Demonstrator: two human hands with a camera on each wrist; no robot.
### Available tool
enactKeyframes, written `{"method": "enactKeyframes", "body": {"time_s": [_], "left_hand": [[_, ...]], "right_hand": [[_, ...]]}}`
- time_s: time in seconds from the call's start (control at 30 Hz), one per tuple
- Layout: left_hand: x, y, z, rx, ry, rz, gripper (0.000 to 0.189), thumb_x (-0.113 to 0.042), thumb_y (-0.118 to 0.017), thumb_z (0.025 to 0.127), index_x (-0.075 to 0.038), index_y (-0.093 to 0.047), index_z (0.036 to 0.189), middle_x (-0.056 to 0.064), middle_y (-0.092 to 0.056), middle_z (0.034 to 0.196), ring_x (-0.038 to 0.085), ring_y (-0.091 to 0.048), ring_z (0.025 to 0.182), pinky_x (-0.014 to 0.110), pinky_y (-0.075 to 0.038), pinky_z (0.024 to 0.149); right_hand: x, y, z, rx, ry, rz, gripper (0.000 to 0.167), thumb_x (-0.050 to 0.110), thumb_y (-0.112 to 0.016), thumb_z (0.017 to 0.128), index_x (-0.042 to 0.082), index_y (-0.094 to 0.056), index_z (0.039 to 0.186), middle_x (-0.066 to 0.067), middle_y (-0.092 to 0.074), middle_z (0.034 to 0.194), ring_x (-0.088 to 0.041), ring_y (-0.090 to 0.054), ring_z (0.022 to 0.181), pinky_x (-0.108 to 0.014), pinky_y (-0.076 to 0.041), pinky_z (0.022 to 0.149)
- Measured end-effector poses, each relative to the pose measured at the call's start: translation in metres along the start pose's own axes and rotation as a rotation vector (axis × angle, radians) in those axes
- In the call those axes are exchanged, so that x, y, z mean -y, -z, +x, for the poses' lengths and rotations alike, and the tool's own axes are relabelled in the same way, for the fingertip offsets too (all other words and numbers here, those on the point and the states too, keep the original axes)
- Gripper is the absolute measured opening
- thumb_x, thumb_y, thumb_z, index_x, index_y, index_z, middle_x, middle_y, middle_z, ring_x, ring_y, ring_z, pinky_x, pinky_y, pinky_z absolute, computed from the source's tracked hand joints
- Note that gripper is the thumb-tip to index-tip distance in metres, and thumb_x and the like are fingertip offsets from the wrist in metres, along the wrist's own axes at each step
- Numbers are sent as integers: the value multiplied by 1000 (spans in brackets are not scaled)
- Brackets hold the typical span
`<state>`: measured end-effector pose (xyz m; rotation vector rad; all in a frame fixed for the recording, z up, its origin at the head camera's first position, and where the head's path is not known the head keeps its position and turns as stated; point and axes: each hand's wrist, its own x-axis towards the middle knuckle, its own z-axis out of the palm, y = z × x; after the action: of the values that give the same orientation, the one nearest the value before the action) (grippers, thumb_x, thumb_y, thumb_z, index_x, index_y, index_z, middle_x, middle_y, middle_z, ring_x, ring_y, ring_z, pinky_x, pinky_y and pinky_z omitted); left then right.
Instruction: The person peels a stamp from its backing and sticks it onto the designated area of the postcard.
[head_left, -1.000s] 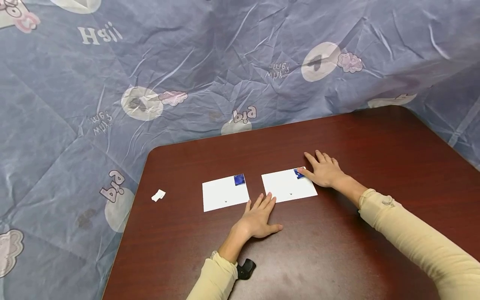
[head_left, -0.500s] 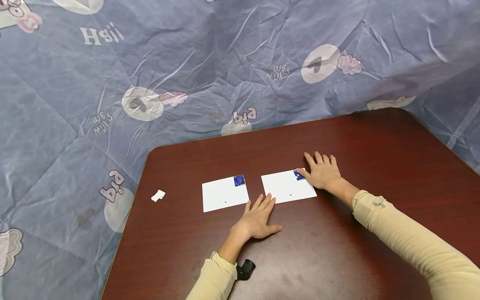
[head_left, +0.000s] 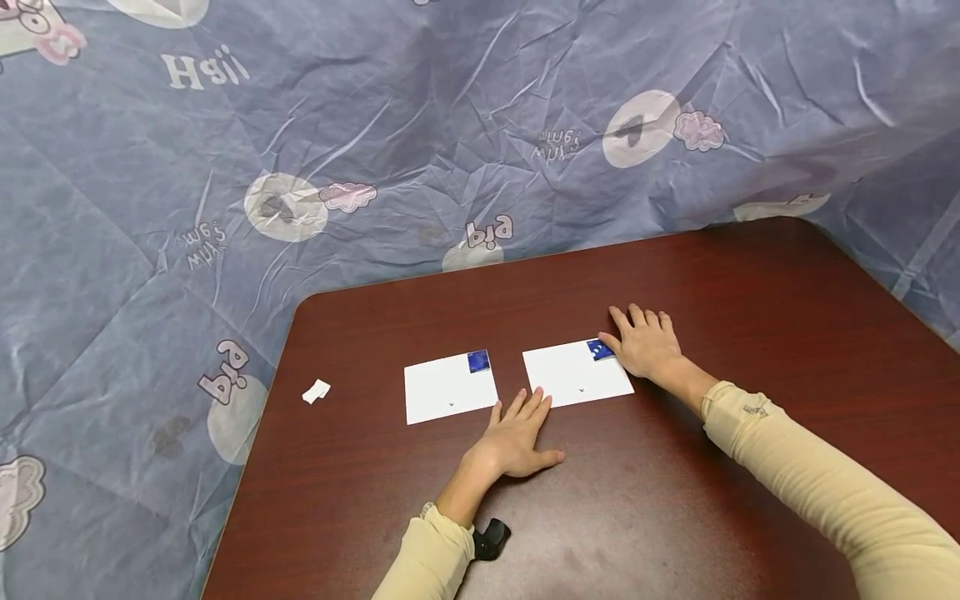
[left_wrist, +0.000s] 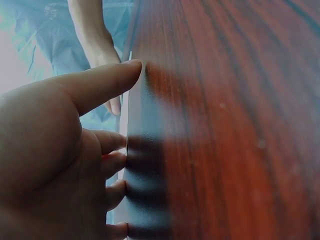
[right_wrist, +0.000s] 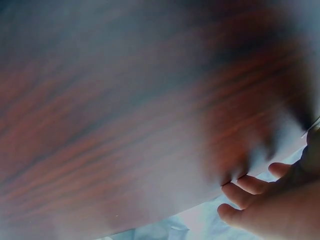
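Two white rectangular cards lie side by side on the table. The left card (head_left: 446, 390) has a dark blue square (head_left: 478, 361) at its upper right corner and a tiny dark mark near its lower edge. On the right card (head_left: 566, 372) sits a similar blue square with white marks (head_left: 597, 350), at the upper right corner. My left hand (head_left: 512, 442) is spread on the table, fingertips at the near edges of both cards. My right hand (head_left: 647, 343) lies with spread fingers over the right card's right edge, its thumb beside the patterned blue square and partly overlapping the card.
A small crumpled white scrap (head_left: 317, 391) lies at the left of the dark red wooden table (head_left: 360, 500). Behind the table hangs a blue-grey printed cloth (head_left: 420, 150). A black wrist device (head_left: 492, 539) sits at the left cuff.
The right thumb has slid off the patterned blue square to the right, so more of the square shows. The left hand and both cards stay put.
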<state>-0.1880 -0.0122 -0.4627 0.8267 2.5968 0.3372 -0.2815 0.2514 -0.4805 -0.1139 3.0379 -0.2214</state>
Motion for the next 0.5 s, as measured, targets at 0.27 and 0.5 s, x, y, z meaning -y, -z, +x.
{"method": "enactKeyframes", "body": {"time_s": [0.27, 0.5], "left_hand": [[-1, 0, 1, 4, 6, 7, 79, -49, -57, 92, -14, -20, 153, 2, -10, 159, 21, -5, 144, 52, -8, 112], [-1, -1, 1, 3, 17, 4, 80, -49, -57, 92, -14, -20, 153, 2, -10, 158, 20, -4, 144, 52, -7, 112]], "right_hand": [[3, 3, -1, 42, 1, 17, 67, 48, -31, 101, 3, -21, 149, -36, -15, 147, -53, -13, 134, -64, -3, 106], [-1, 2, 0, 68, 23, 18, 87, 68, -32, 92, 4, -21, 150, -37, -12, 148, -55, -12, 134, -66, -3, 105]]}}
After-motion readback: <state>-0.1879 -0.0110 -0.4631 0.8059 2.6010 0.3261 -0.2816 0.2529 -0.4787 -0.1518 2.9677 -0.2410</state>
